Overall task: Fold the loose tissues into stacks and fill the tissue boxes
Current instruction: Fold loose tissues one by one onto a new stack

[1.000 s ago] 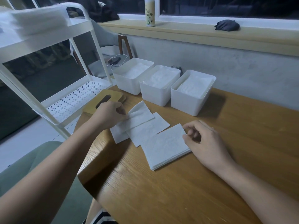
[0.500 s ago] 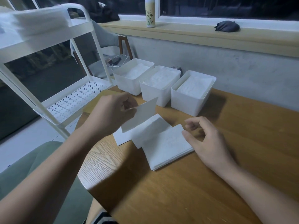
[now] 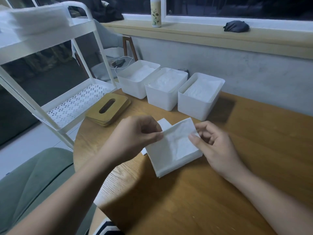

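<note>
While left hand [image 3: 135, 136] and right hand [image 3: 218, 146] pinch its ends, the tissue [image 3: 176, 138] runs crosswise.

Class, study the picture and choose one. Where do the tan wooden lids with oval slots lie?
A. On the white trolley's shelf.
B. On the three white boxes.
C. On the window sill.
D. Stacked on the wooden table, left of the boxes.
D: the stack of tan wooden lids with oval slots rests on the round wooden table, left of the row of three open white plastic boxes.
</note>
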The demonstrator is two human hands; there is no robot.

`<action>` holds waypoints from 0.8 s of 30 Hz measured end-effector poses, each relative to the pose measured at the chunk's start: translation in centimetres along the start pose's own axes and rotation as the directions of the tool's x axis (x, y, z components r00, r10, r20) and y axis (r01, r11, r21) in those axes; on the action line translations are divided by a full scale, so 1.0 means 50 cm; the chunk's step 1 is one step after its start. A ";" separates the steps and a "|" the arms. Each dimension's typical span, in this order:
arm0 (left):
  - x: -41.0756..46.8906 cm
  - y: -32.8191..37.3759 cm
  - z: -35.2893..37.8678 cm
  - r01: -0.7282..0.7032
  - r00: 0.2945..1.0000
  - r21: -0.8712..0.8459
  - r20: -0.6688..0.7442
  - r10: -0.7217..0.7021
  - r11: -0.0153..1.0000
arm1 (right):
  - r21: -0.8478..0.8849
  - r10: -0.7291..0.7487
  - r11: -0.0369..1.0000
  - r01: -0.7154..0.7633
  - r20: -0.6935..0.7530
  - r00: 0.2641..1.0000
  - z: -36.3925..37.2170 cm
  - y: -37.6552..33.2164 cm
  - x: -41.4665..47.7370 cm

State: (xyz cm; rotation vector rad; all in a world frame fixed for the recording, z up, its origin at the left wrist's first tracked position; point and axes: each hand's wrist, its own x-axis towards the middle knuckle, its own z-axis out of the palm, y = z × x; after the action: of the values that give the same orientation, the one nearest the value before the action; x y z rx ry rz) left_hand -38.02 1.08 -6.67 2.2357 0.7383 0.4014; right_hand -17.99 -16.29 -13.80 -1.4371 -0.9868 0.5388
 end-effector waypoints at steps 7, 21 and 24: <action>0.026 -0.034 0.041 0.101 0.994 0.162 0.021 -0.106 0.982 | -0.306 -0.020 0.952 0.018 -0.004 1.000 -0.006 0.021 -0.003; 0.052 -0.062 0.056 0.161 0.978 0.272 0.085 -0.191 0.949 | -0.542 0.005 0.840 -0.026 -0.040 0.999 -0.007 0.024 0.002; 0.053 -0.071 0.043 0.161 0.979 0.295 0.073 -0.191 0.942 | -0.552 -0.011 0.834 -0.028 -0.067 0.998 -0.010 0.027 0.003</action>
State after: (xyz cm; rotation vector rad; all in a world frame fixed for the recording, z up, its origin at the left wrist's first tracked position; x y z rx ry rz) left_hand -36.27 3.52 -10.58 2.4114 0.9862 0.0957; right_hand -17.17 -16.31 -14.97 -1.9617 -1.1361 0.2049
